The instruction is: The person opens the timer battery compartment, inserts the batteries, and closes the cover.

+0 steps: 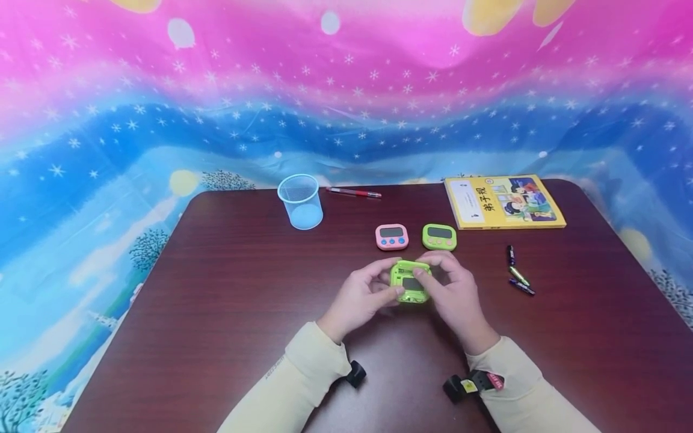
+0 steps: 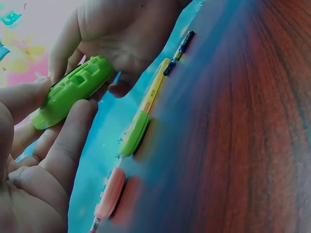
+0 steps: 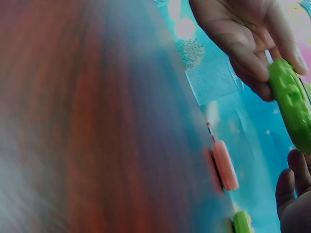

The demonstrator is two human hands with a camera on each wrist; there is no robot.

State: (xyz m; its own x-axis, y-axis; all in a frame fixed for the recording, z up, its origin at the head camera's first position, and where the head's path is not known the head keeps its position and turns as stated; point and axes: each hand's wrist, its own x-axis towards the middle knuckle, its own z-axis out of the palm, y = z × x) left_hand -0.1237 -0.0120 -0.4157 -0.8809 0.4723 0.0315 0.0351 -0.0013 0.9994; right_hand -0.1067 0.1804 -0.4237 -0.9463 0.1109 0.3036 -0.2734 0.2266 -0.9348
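Both hands hold a lime-green digital timer (image 1: 410, 291) over the table's near middle. The face turned up to the head camera shows a dark rectangle and a recess near its top edge. My left hand (image 1: 354, 300) grips the left side, thumb on the lower left corner. My right hand (image 1: 457, 297) holds the right side, its thumb lying on that face. In the left wrist view the timer (image 2: 73, 92) appears edge-on between both hands. A pink timer (image 1: 392, 237) and another green timer (image 1: 440, 237) lie just beyond the hands, screens up.
Several small items surround the hands: dark batteries (image 1: 511, 255) and a green battery (image 1: 519, 276) lie at the right. A yellow book (image 1: 506, 203) lies at the back right. A blue mesh cup (image 1: 302, 204) stands back left, beside a red pen (image 1: 354, 192).
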